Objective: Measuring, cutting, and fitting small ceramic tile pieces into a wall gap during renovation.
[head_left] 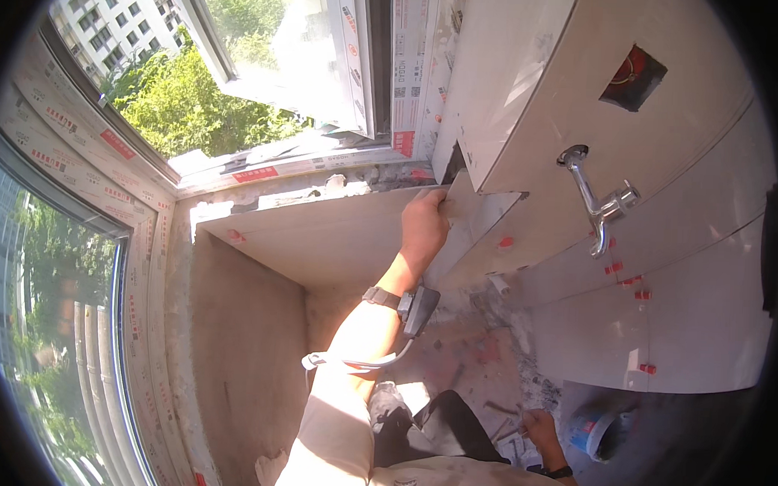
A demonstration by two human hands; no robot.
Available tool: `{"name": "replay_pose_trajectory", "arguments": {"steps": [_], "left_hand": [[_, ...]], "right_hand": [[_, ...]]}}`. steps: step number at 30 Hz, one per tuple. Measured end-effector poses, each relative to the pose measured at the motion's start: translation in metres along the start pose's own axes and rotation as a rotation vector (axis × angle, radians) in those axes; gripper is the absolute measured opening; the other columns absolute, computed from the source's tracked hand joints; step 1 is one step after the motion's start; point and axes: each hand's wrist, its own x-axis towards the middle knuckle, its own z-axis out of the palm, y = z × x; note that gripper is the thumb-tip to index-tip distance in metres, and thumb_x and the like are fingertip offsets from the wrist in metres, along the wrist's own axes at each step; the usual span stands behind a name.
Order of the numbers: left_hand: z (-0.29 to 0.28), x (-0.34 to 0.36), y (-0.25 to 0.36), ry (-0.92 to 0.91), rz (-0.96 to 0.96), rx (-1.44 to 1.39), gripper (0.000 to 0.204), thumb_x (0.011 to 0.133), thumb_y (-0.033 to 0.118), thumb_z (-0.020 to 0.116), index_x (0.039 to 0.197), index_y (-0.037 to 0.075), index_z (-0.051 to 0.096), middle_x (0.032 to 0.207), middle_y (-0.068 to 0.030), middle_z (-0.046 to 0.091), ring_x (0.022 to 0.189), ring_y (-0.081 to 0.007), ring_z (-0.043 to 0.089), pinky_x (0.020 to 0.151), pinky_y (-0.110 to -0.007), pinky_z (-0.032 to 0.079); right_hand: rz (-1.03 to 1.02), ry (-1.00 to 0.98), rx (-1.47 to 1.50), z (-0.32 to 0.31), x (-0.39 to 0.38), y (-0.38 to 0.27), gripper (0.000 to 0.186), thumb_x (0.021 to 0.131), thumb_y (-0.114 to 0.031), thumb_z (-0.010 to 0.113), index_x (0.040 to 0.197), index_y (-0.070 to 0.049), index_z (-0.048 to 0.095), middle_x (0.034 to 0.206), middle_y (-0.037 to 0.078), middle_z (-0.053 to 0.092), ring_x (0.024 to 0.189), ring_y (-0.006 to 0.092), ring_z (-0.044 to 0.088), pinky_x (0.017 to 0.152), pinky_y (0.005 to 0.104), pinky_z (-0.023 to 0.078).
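My left hand (426, 220) reaches up to the corner under the window, its fingers closed at the edge of a narrow pale tile piece (474, 213). That piece stands in the corner beside a dark gap in the right-hand wall. Left of the hand, a long pale tile (321, 228) runs below the window sill. A watch-like strap with a dark device and a cable sits on my left forearm. Low down at my right side, my right hand (540, 428) has curled fingers; whatever they hold is too small to make out. Pale flat items (519, 451) lie beneath it.
An open window sash (284, 59) hangs above the rough sill (339, 186). On the tiled right wall are a chrome tap (598, 199), a square cut-out (634, 78) and red tile spacers (642, 295). A bucket (601, 435) stands on the debris-strewn floor (454, 348).
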Motion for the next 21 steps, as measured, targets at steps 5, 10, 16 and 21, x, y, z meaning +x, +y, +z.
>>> {"name": "replay_pose_trajectory", "arguments": {"steps": [5,10,16,21], "left_hand": [[0.008,0.01,-0.002,0.03,0.032,-0.021,0.02,0.084,0.002,0.06,0.102,0.003,0.07,0.09,-0.0184,0.065,0.085,-0.0409,0.064,0.073,-0.048,0.051],[0.007,0.022,0.008,0.08,0.072,0.009,0.014,0.084,0.002,0.065,0.098,0.001,0.07,0.09,-0.0191,0.065,0.083,-0.0414,0.064,0.071,-0.046,0.051],[0.004,0.027,0.01,0.125,0.119,0.005,0.013,0.084,0.002,0.067,0.097,0.0,0.068,0.089,-0.0181,0.065,0.08,-0.0397,0.064,0.07,-0.044,0.051],[0.011,0.028,0.007,0.124,0.122,0.01,0.011,0.084,0.001,0.067,0.095,0.0,0.068,0.087,-0.0175,0.065,0.08,-0.0387,0.064,0.07,-0.042,0.052]], "right_hand": [[-0.078,-0.072,-0.094,0.009,0.014,-0.031,0.026,0.093,-0.02,0.06,0.094,0.004,0.068,0.072,0.008,0.065,0.061,0.0158,0.064,0.056,0.0305,0.051],[-0.129,-0.038,-0.215,0.008,0.028,-0.064,0.027,0.093,-0.022,0.06,0.09,0.003,0.068,0.07,0.008,0.065,0.06,0.0152,0.063,0.057,0.0307,0.051],[-0.19,-0.031,-0.246,0.013,0.026,-0.083,0.03,0.091,-0.024,0.058,0.079,0.001,0.068,0.064,0.009,0.063,0.059,0.0169,0.062,0.06,0.0325,0.05],[-0.224,-0.058,-0.235,0.027,0.027,-0.084,0.031,0.09,-0.025,0.056,0.075,0.0,0.066,0.065,0.01,0.063,0.06,0.0184,0.062,0.061,0.0344,0.05]]}}
